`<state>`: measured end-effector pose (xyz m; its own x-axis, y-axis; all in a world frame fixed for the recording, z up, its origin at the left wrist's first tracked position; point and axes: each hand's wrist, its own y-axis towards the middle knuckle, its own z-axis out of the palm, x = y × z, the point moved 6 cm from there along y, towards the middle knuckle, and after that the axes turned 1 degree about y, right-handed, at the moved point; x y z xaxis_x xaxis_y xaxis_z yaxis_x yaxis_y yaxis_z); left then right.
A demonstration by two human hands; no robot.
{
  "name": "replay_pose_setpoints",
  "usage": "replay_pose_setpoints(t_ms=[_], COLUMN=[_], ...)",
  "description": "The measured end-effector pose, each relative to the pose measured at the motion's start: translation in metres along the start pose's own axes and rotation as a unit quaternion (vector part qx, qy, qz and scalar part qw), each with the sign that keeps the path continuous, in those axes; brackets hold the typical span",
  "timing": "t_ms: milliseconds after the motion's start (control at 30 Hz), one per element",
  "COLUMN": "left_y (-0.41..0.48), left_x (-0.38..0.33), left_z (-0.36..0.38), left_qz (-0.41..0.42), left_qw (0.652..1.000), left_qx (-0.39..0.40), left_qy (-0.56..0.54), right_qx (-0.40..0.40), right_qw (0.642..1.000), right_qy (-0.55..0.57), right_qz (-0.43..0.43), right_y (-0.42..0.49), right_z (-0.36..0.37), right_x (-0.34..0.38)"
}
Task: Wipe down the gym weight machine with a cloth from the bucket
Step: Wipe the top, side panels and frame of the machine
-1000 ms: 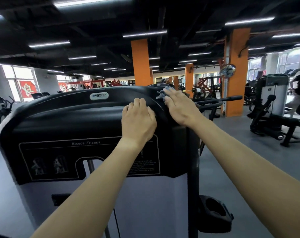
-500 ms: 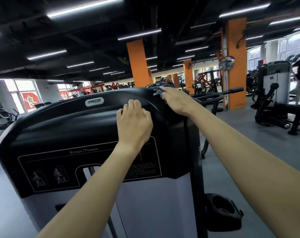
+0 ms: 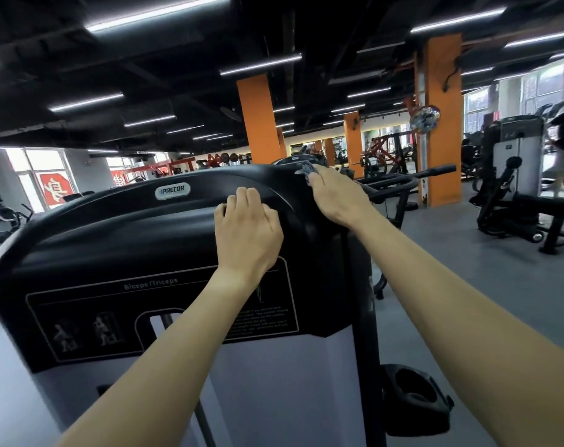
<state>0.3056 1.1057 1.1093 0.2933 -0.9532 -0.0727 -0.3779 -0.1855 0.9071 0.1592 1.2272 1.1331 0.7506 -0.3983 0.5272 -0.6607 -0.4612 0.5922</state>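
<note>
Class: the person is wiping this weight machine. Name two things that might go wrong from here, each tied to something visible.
1. The cloth sits bunched at the fingertips of the right hand, on the rounded top edge of the black cover; it might slip off the far side.
2. The left hand grips the cover's ridge, so that patch may go unwiped.

One wide-angle camera on the person's head faces forward and slightly down, standing close to the weight machine [image 3: 113, 240], which fills the frame's lower left.

2 hands [image 3: 247, 233] [image 3: 335, 201], 1 cloth [image 3: 303, 171], 1 wt machine [image 3: 113, 230], approx 5 pillars [image 3: 258, 117]
</note>
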Motion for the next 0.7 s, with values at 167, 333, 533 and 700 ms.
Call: replay_pose_setpoints(t_ms=[167,333,533,700], left_y=[0.0,-0.001,-0.008,-0.016], left_x=[0.0,0.0,0.001,0.003], left_z=[0.0,-0.002,-0.006,-0.003], left_qz=[-0.004,-0.009,-0.011,-0.007], left_qw=[1.0,1.0,1.0,0.999], left_qx=[-0.003,0.004,0.018,0.04], left_qy=[0.005,0.008,-0.019,-0.026], right_qx=[-0.082,-0.023,-0.037,-0.069], right_qw=[0.993,0.993,0.985,0.952], right_qy=[-0.037,-0.07,-0.098,-0.17], right_qz=[-0.082,-0.097,-0.139,-0.245], right_y=[-0.062,-0.036,-0.053,-0.109], right_z=[0.016,0.019,0.028,0.039], right_x=[0.012,0.031,0.047,0.036])
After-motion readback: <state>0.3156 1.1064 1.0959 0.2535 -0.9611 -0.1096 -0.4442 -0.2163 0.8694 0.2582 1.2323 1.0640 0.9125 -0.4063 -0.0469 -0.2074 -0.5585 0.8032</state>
